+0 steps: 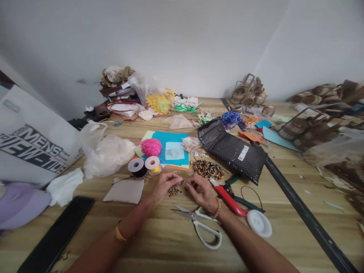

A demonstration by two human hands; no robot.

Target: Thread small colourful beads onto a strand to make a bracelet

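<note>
My left hand point(164, 186) is closed in a pinch just above a small pile of loose coloured beads point(174, 190). Facing it, my right hand point(202, 192) pinches too, its fingertips a short way from the left ones. What the fingertips hold is too small to make out. White-handled scissors point(194, 216) lie partly open, with one handle under my right wrist. Strung multicoloured beads point(209, 169) are coiled beyond my right hand. A red-handled tool point(231, 200) lies to its right.
Spools of black point(136, 167) and yellow thread point(152, 165), pink yarn point(151, 146) and blue paper point(176, 139) lie beyond my hands. A black bubble mailer point(231, 149) is at the right, a white round lid point(259, 223) nearer. A dark phone point(58, 235) lies left.
</note>
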